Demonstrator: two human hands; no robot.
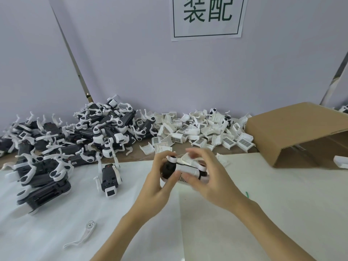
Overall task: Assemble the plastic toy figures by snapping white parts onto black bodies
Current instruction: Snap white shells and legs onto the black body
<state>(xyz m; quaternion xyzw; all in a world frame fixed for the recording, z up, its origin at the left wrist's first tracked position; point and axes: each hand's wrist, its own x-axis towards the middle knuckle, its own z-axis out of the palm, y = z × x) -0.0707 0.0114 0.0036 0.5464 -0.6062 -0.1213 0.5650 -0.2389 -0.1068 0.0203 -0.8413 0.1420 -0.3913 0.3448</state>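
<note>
Centrally, just above the white-covered tabletop (263,213), both hands meet around one black plastic toy body with white limbs (170,169). The left hand (157,187) grips its dark left end, thumb curled over the top and fingers wrapped underneath, so that grip is clamped on the figure. The right hand (212,183) pinches a white ribbed plastic shell piece (188,165) against the body's right side — thumb low on the front, forefinger arched over the top; the fingertips are motion-blurred, so whether the shell is fully seated cannot be told. To the left, a single assembled black-and-white toy figure (110,178) stands apart on the white sheet. Behind and left of it, a big heap of black bodies with white legs (62,146) spreads from the wall corner toward the near left edge. Further right along the wall lies a pile of loose white plastic shell parts (201,131), many showing a gridded face. A brown cardboard box lying on its side (293,132) sits just beside that pile, its opening facing right — one white part (340,162) lies near its mouth. A lone white plastic leg piece (82,235) rests on the near left of the sheet. On the wall hangs a white paper sign with green characters (208,16).
</note>
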